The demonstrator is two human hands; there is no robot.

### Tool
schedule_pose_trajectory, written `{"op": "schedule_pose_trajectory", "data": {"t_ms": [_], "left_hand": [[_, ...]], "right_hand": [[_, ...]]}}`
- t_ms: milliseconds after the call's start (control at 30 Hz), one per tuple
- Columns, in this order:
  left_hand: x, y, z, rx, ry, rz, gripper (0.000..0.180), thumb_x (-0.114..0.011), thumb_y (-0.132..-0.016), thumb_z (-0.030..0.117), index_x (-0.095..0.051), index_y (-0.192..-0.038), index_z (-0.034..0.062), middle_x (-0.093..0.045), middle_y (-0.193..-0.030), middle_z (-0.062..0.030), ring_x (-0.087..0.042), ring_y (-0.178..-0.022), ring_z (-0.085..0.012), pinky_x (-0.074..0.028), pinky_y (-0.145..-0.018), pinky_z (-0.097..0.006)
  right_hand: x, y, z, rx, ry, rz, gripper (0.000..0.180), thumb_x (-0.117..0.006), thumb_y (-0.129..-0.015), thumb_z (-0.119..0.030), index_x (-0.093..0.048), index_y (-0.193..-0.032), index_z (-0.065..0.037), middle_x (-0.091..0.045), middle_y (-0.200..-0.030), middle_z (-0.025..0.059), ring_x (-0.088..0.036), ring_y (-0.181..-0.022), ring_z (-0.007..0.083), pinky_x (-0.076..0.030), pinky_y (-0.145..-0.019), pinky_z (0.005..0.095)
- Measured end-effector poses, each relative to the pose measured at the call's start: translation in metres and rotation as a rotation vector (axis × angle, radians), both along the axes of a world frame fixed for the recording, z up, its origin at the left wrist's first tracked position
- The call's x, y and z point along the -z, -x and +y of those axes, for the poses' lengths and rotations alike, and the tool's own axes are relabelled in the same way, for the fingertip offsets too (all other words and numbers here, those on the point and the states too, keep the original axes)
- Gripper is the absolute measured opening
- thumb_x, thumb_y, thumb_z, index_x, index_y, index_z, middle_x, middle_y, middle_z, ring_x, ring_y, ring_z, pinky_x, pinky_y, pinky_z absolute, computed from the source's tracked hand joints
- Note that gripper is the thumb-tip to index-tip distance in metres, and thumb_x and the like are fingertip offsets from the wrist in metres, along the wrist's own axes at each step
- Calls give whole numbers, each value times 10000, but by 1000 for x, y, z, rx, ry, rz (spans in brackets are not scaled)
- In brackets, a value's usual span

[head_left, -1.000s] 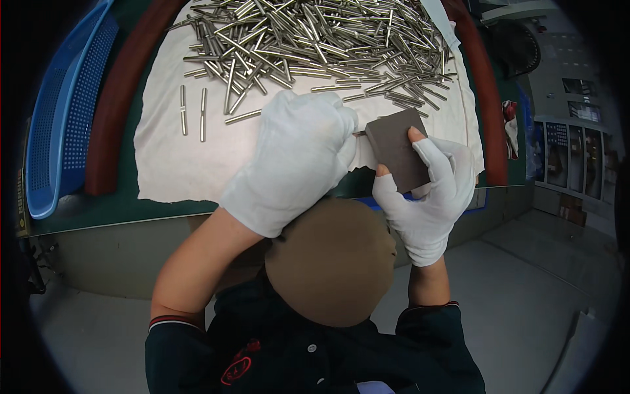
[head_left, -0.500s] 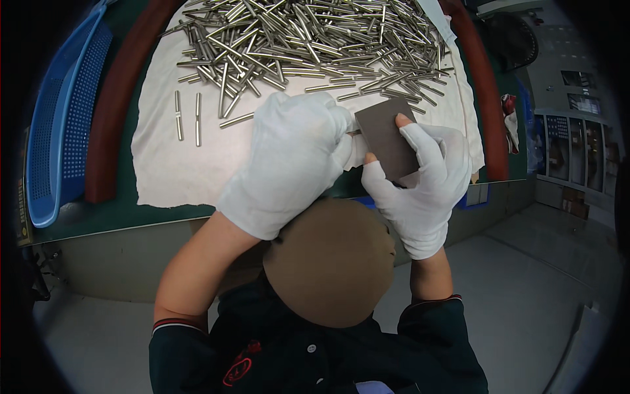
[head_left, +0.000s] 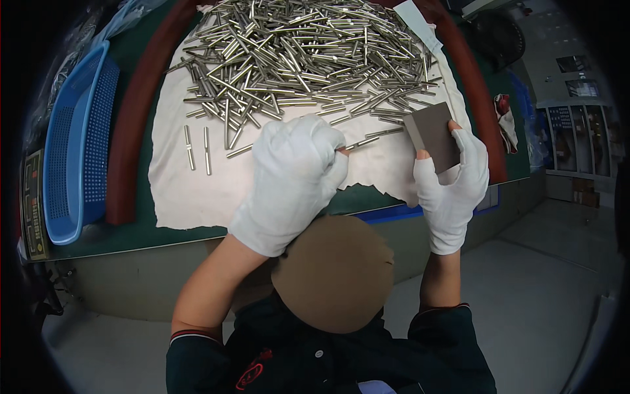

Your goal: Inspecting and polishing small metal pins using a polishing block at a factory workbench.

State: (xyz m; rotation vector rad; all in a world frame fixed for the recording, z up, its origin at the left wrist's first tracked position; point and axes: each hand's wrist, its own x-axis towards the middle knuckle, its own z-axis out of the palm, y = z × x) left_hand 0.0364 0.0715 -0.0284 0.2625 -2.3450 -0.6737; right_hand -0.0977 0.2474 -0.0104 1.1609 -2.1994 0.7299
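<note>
My left hand (head_left: 292, 184), in a white glove with bare fingertips, is closed in a pinch around one end of a thin metal rod (head_left: 362, 142). The rod's free end points right. My right hand (head_left: 453, 187), gloved the same way, grips a dark grey rectangular block (head_left: 433, 134) between thumb and fingers. A gap lies between block and rod. Beyond both hands, a large heap of shiny metal rods (head_left: 308, 62) is spread over a white cloth (head_left: 190, 200). Two rods lie apart from the heap, left of my left hand: one rod (head_left: 189, 148) beside another rod (head_left: 207, 151).
A blue perforated plastic basket (head_left: 95, 144) stands at the left beside a dark box (head_left: 34, 203). Reddish-brown bars border the cloth, a left bar (head_left: 125, 157) and a right bar (head_left: 482, 98). A crumpled cloth (head_left: 505, 121) lies beyond the right bar. Shelving (head_left: 581, 141) stands far right.
My right hand has drawn the grey block rightward, away from my left hand. The rod in my left fingers now shows. The whole view has shifted slightly.
</note>
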Motion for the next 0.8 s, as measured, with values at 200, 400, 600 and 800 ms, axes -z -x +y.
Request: {"op": "schedule_pose_trajectory", "data": {"t_ms": [200,400,600,800], "left_hand": [[3,-4,0,31,-135,77,183,-709,-735,51,-583,-858,100,-573,-718,-29,-544,-639,-225,-396,-648,-353],[-4,-2,-4,90,-21,254,230,-725,-715,19,-580,-872,105,-622,-774,-29,-547,-641,-234,-423,-635,-343],[-9,-8,-2,70,51,313,240,-705,-697,20,-584,-882,113,-623,-804,-19,-534,-655,-237,-412,-640,-347],[-8,-9,-2,73,118,311,237,-696,-711,19,-584,-901,106,-620,-815,-30,-527,-662,-241,-406,-633,-352]], "right_hand": [[-8,4,3,135,-154,38,554,-777,-692,-253,-590,-1179,-66,-614,-1107,107,-564,-1008,301,-421,-881,394],[-22,-16,-24,-134,83,-213,281,-719,-781,-89,-653,-1052,-58,-600,-906,66,-545,-805,233,-415,-719,361],[-11,-31,-55,-352,265,-570,180,-718,-818,-144,-657,-926,-13,-602,-759,84,-571,-688,242,-442,-621,352],[-8,-42,-63,-337,257,-977,144,-694,-892,-122,-649,-935,7,-620,-813,11,-556,-707,50,-444,-618,213]]}}
